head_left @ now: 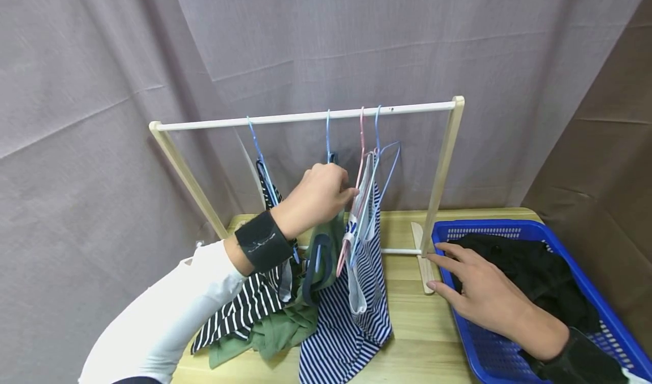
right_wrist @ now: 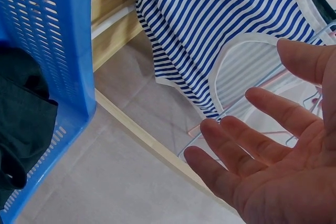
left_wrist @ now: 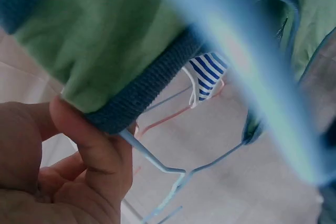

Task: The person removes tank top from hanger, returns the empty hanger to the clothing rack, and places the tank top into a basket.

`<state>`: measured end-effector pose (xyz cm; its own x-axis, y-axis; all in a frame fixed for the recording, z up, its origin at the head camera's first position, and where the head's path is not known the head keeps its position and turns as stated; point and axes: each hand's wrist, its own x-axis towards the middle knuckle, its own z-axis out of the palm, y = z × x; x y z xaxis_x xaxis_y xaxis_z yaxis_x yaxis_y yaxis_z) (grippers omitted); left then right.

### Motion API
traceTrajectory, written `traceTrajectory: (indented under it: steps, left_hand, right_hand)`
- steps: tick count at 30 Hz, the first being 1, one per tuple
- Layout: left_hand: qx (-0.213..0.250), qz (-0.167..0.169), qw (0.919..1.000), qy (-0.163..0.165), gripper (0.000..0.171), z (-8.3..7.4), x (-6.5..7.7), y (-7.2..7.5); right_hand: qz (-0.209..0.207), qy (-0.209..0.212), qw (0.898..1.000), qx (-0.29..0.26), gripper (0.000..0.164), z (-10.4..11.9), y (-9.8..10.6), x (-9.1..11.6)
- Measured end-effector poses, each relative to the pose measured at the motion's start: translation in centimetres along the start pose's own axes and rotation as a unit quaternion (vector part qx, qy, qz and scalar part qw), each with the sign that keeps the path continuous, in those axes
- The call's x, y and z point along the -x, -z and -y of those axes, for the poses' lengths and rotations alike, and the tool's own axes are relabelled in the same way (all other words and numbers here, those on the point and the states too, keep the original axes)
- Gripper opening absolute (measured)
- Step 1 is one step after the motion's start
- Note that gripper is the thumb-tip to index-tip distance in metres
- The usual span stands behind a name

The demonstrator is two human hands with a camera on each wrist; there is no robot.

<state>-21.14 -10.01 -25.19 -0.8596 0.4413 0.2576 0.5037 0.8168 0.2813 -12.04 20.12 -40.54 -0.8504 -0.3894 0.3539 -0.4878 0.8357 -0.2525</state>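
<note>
A green tank top (left_wrist: 121,35) with dark blue ribbed trim hangs on a blue hanger (left_wrist: 163,166) near the middle of the rail. My left hand (head_left: 321,191) holds its shoulder strap, with curled fingers (left_wrist: 100,156) at the trimmed edge beside the hanger. To the right hangs a blue-and-white striped top (head_left: 374,282), with a pink hanger (head_left: 362,129) close by. My right hand (head_left: 484,293) is held with fingers spread beside the rack's right post, over the near side of a blue basket (head_left: 471,344). Nothing is in its grasp.
The wooden rack with a white rail (head_left: 219,123) stands on a wood-grain table (head_left: 417,338). A black-and-white striped garment (head_left: 239,310) hangs on the left, its lower part on the table. Black cloth (head_left: 530,276) lies in the basket. A grey curtain (head_left: 356,44) closes off the back.
</note>
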Motion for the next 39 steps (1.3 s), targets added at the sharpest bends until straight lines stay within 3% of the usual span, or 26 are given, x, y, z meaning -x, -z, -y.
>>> traceTrajectory:
  steps: [4, 13, 23, 34, 39]
  left_hand:
    - [0.0, 0.021, 0.9998, 0.003, 0.043, -0.2, -0.8, -0.2]
    - [0.02, 0.032, 0.9992, 0.009, 0.042, 0.1, -1.6, -0.2]
    - [0.026, 0.042, 0.9982, 0.033, 0.014, 0.7, -1.6, -0.1]
    - [0.04, 0.045, 0.9975, 0.037, 0.012, 0.8, -1.7, -0.1]
    - [0.07, 0.023, 0.9957, 0.056, 0.01, 1.1, -1.7, -0.1]
  right_hand:
    - [-0.004, 0.002, 1.0, -0.003, 0.051, 0.0, 0.0, 0.0]
    - [-0.003, 0.007, 1.0, -0.007, 0.05, 0.3, 0.0, -0.3]
    - [0.008, 0.001, 1.0, -0.004, 0.049, 0.2, -0.3, -0.2]
    - [0.019, 0.0, 1.0, -0.005, 0.047, 0.1, -0.3, -0.3]
    - [0.008, 0.006, 1.0, -0.004, 0.046, 0.1, -0.4, -0.2]
